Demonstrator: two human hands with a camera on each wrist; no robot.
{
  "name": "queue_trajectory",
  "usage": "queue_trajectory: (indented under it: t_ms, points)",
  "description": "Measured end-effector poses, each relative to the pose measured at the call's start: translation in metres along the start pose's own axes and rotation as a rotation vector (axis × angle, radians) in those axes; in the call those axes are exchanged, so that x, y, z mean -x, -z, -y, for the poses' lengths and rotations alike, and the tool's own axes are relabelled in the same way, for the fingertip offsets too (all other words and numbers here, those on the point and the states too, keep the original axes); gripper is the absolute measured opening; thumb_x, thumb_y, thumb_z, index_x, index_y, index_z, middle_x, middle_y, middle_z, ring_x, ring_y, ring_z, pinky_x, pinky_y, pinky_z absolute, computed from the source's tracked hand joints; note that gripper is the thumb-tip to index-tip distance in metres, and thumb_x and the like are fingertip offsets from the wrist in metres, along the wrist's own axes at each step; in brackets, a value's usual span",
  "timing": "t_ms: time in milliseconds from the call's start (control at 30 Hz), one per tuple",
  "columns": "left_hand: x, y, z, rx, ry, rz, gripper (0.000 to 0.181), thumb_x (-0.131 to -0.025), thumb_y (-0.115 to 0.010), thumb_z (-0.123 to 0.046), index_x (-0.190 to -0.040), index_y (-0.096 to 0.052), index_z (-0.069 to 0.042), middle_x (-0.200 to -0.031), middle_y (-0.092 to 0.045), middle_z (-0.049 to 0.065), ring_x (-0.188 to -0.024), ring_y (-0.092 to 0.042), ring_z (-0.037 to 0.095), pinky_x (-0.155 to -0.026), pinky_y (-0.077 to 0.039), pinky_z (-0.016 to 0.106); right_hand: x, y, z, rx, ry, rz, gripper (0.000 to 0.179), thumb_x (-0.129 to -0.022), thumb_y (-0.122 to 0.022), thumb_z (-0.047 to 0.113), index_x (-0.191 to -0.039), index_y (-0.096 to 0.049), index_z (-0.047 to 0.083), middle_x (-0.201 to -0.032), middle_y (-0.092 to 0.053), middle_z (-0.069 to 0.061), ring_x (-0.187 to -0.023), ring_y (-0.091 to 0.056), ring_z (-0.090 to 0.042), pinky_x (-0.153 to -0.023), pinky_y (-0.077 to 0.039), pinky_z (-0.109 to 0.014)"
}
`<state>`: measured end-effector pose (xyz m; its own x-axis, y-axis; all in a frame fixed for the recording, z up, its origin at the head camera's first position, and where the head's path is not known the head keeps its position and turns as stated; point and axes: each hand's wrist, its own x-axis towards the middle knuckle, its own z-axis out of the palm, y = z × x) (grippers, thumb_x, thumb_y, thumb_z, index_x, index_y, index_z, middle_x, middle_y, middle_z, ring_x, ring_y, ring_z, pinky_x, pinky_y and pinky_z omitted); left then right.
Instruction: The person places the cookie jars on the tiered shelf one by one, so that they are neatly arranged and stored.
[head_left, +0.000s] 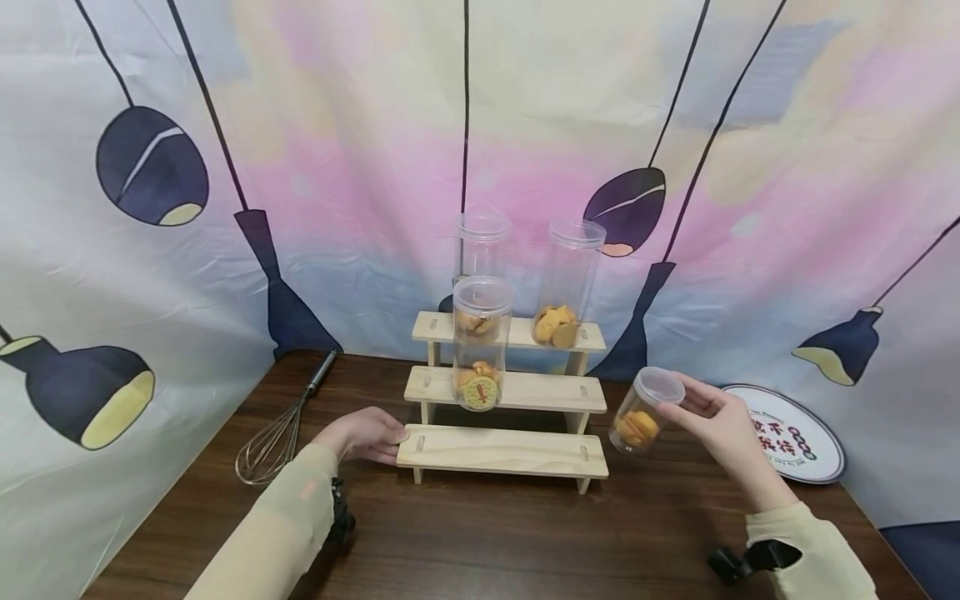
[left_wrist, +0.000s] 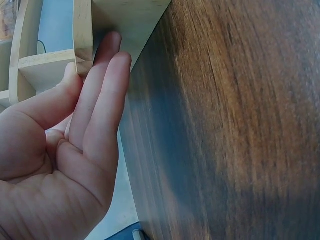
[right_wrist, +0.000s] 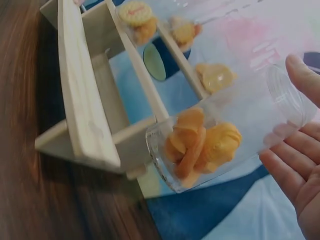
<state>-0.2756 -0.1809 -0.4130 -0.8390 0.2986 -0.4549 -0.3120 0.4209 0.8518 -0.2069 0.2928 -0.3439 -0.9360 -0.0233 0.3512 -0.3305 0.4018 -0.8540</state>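
A three-step wooden display stand (head_left: 501, 451) is on the table, and my left hand (head_left: 369, 435) pinches the left end of its lowest board. In the left wrist view the thumb is at the board's edge, with straight fingers (left_wrist: 102, 100) beneath it. My right hand (head_left: 708, 417) grips a clear jar (head_left: 647, 408) by its lidded top, right of the stand. Orange and yellow cookies (right_wrist: 200, 147) lie at the bottom of this tilted jar. Another cookie jar (head_left: 482, 342) stands on the middle step. Two more jars, a right one (head_left: 572, 279) and a left one (head_left: 483, 242), occupy the top step.
A wire whisk (head_left: 281, 433) lies on the dark wooden table (head_left: 480, 542), left of the stand. At the right, behind my right hand, is a white oval plate (head_left: 813, 442) with red lettering. A patterned cloth (head_left: 360, 167) hangs behind everything.
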Motion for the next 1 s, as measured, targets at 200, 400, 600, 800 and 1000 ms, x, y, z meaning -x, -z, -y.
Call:
queue_trajectory:
  t_ms: [200, 400, 600, 800, 1000]
  points:
    - [-0.001, -0.001, 0.0, 0.024, -0.007, 0.004, 0.029, -0.097, -0.051, -0.003, -0.117, -0.054, 0.017, -0.094, -0.07, 0.016, -0.084, -0.069, 0.02, -0.08, -0.058, 0.039, -0.014, -0.016, 0.01, -0.039, 0.02, 0.014, 0.056, -0.087, -0.07, 0.014, -0.135, -0.049, -0.005, -0.112, -0.063, 0.021, -0.099, -0.061, 0.006, -0.081, -0.052, -0.014]
    - [-0.003, -0.002, -0.001, 0.016, -0.011, 0.004, 0.027, -0.096, -0.052, -0.003, -0.114, -0.057, 0.017, -0.095, -0.07, 0.022, -0.082, -0.07, 0.021, -0.078, -0.059, 0.038, -0.027, -0.032, 0.02, -0.038, 0.037, 0.018, 0.056, -0.086, -0.072, 0.016, -0.133, -0.051, -0.004, -0.117, -0.065, 0.005, -0.097, -0.061, 0.006, -0.082, -0.052, -0.014]
    - [-0.003, -0.001, -0.001, -0.005, -0.011, 0.003, 0.027, -0.097, -0.052, -0.003, -0.114, -0.057, 0.017, -0.098, -0.069, 0.024, -0.081, -0.07, 0.021, -0.078, -0.059, 0.039, -0.045, -0.053, 0.028, -0.008, 0.034, 0.023, 0.055, -0.084, -0.074, 0.02, -0.131, -0.055, -0.002, -0.123, -0.059, -0.023, -0.094, -0.061, 0.007, -0.08, -0.051, -0.012]
    - [-0.001, 0.0, -0.002, -0.017, -0.012, 0.01, 0.028, -0.097, -0.052, -0.004, -0.115, -0.057, 0.017, -0.098, -0.069, 0.025, -0.083, -0.07, 0.024, -0.078, -0.058, 0.04, -0.06, -0.071, 0.029, -0.042, 0.04, 0.07, 0.057, -0.083, -0.075, 0.02, -0.131, -0.055, -0.002, -0.123, -0.06, -0.021, -0.095, -0.062, 0.004, -0.081, -0.052, -0.013]
    - [-0.001, -0.001, -0.001, -0.015, -0.009, 0.01, 0.029, -0.097, -0.052, -0.004, -0.116, -0.057, 0.017, -0.1, -0.068, 0.025, -0.085, -0.07, 0.024, -0.079, -0.058, 0.04, -0.067, -0.083, 0.026, -0.089, 0.036, 0.083, 0.056, -0.081, -0.077, 0.021, -0.13, -0.057, 0.003, -0.122, -0.062, -0.02, -0.096, -0.064, 0.0, -0.082, -0.053, -0.017]
